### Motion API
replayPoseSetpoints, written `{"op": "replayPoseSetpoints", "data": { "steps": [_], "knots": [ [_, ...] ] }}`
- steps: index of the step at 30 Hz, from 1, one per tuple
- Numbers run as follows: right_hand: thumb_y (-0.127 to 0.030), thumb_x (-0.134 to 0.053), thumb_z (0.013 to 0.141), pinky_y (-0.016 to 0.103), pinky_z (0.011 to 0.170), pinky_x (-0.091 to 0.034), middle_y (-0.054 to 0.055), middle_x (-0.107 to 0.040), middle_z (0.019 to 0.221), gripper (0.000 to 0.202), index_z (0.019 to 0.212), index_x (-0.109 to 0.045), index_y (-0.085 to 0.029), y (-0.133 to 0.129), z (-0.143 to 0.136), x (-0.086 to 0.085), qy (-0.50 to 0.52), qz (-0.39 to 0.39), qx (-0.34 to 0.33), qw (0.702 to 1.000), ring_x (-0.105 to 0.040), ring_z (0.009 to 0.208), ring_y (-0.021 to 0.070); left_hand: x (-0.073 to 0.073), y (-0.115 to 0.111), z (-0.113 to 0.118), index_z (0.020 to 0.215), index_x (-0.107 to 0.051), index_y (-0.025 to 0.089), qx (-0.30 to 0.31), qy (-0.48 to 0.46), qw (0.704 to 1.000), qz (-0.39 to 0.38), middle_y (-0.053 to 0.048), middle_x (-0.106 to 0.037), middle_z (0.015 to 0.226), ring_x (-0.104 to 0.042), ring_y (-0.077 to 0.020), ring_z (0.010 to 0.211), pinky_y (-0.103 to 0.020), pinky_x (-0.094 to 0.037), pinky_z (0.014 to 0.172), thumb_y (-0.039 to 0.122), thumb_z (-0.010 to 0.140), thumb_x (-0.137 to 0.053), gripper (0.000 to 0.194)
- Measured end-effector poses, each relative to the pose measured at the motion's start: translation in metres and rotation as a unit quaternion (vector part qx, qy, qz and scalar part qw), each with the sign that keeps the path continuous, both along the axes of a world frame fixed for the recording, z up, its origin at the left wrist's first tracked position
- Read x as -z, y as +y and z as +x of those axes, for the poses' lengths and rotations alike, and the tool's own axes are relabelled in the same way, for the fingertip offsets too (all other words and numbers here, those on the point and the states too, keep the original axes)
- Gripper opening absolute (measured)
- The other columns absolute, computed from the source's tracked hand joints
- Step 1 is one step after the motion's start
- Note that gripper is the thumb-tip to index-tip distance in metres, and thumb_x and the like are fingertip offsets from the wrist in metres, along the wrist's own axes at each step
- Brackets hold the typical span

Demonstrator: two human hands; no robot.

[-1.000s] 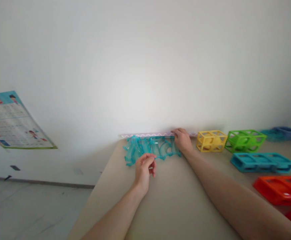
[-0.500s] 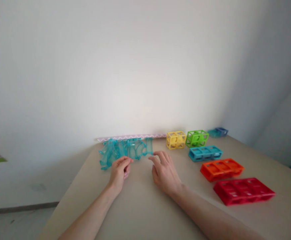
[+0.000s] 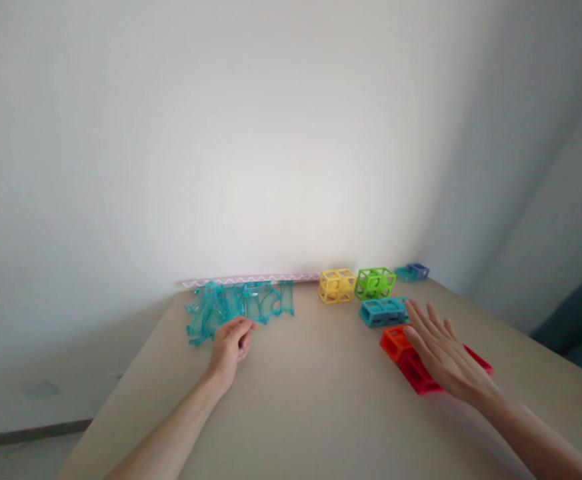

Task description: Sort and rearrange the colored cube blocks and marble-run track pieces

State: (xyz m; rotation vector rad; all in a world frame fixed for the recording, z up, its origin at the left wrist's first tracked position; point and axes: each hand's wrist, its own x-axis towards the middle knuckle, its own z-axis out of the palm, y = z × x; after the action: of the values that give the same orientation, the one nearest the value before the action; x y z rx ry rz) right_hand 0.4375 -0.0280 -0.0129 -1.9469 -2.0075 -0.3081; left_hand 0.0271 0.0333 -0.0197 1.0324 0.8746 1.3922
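So nearest is a pale tabletop (image 3: 295, 413), with both forearms coming in over it. The right hand (image 3: 443, 360) is flat, fingers straight and spread, not gripping anything, palm down over the red block (image 3: 413, 373). It covers a good chunk of that block, and I can't tell if the palm is actually touching. The orange block (image 3: 391, 341) sits right behind the red one, partly under the fingers too.

Over on the other side, the left hand (image 3: 229, 348) is loosely curled, thumb up against the index finger, just in front of a messy pile of clear teal pieces (image 3: 213, 313). Can't tell if there's something tiny pinched in there.

Further back, past the orange one, is a teal block (image 3: 381, 312), its right end close to the right fingertips. Behind that, a yellow block (image 3: 337, 287) and a green block (image 3: 375, 284) stand side by side. A pinkish strip with a white zigzag (image 3: 251, 279) runs along the white wall (image 3: 271, 147), and a small blue block (image 3: 419, 271) is in the far right corner.
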Motion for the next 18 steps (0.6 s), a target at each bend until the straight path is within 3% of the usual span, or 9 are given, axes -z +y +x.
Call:
{"op": "replayPoseSetpoints", "data": {
  "steps": [4,13,18],
  "knots": [
    [-0.048,-0.009,0.097,0.057,0.111,-0.016,0.004,-0.008,0.155,0.06,0.15,-0.006,-0.021,0.02,-0.01,-0.005,0.006,-0.007,-0.001,1.0,0.0,0.141,0.0277,0.001,0.0,-0.002,0.068,-0.061,0.014,0.002,-0.001,1.0,0.004,0.009,-0.037,0.041,-0.023,-0.0019,0.033,-0.015,-0.013,0.033,0.039,0.075,-0.064,0.026],
    [-0.049,-0.007,0.097,0.059,0.109,-0.02,0.01,-0.016,0.155,0.062,0.149,-0.018,-0.018,0.052,-0.016,-0.001,-0.04,-0.002,0.036,0.999,-0.006,0.141,0.0334,0.001,0.0,0.0,0.067,-0.061,0.014,0.004,0.009,1.0,0.004,0.008,-0.037,0.042,-0.023,-0.0019,0.033,-0.016,-0.013,0.034,0.038,0.075,-0.064,0.026],
    [-0.057,-0.019,0.093,0.066,0.103,-0.023,0.02,-0.019,0.153,0.069,0.148,-0.025,-0.015,0.066,-0.018,0.002,-0.08,0.004,0.066,0.995,-0.013,0.138,0.0439,0.0,0.0,0.0,0.067,-0.06,0.014,0.004,0.012,1.0,0.006,0.009,-0.036,0.041,-0.023,-0.0022,0.033,-0.016,-0.013,0.034,0.038,0.075,-0.063,0.026]
  ]
}}
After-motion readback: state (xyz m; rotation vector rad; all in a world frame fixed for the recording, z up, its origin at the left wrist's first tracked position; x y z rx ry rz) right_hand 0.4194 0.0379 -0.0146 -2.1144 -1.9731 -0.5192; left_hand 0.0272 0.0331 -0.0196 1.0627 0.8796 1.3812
